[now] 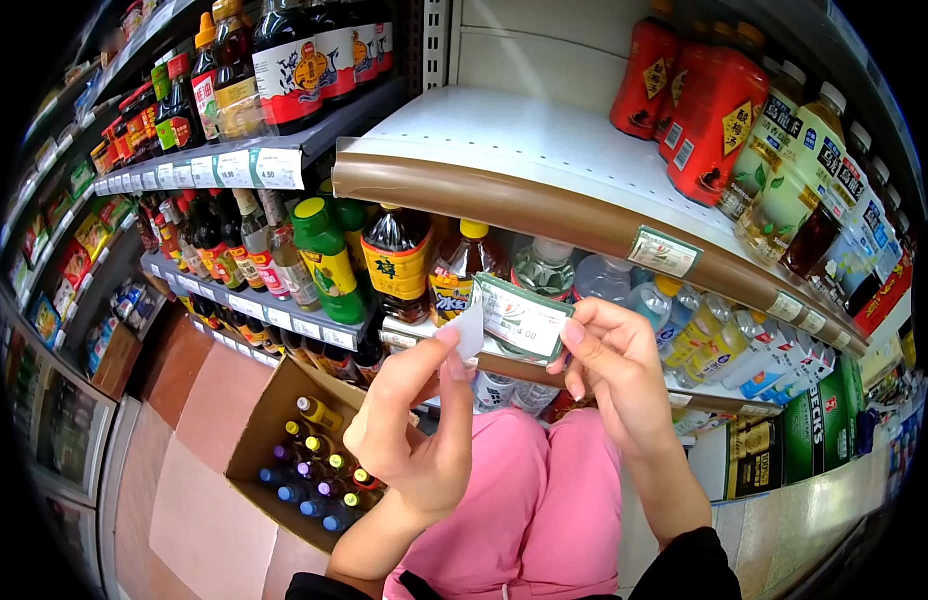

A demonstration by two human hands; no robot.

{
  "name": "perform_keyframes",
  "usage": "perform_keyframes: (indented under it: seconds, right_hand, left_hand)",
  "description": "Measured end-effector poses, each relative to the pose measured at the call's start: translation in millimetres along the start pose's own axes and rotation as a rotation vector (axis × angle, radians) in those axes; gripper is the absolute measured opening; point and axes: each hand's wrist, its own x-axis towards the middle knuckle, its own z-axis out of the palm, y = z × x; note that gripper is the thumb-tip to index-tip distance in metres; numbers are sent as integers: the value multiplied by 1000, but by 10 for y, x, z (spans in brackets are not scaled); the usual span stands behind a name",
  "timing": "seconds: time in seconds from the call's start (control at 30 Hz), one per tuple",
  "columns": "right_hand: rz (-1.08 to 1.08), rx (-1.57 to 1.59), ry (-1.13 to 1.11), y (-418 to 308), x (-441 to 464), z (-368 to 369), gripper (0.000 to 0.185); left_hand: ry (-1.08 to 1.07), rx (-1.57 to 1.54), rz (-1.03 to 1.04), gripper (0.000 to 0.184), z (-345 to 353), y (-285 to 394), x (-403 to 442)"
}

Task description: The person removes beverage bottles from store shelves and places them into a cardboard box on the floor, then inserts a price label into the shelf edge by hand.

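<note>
My right hand (626,372) pinches the right edge of a green-bordered price tag (522,322), which is held up in front of the lower shelf. Between the thumb and index finger of my left hand (409,425) is a small white paper slip (469,332), close to the tag's left edge. Whether the slip touches the tag, I cannot tell. Behind the tag stand large drink bottles, among them a dark one with a yellow label (396,262). Another price tag (665,251) sits on the brown edge strip of the upper shelf.
A cardboard box (246,440) of bottles with coloured caps stands on the floor at left. Red bottles (724,125) and tea bottles (799,150) line the white shelf (484,125) at right. Sauce bottles (294,65) fill the left shelves. Green beer cartons (822,425) stand low at right.
</note>
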Motion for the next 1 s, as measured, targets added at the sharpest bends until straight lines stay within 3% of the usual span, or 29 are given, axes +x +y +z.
perform_keyframes:
  seconds: [0.27, 0.5, 1.0]
  right_hand:
    - [-34, -52, 22, -21, -23, 71, 14]
    - [-227, -299, 68, -11, -113, 205, 18]
    - [-496, -344, -139, 68, -10, 138, 16]
  left_hand:
    - [-155, 238, 106, 40, -10, 95, 51]
    - [-238, 209, 98, 42, 92, 117, -2]
    - [-272, 46, -60, 39, 36, 196, -26]
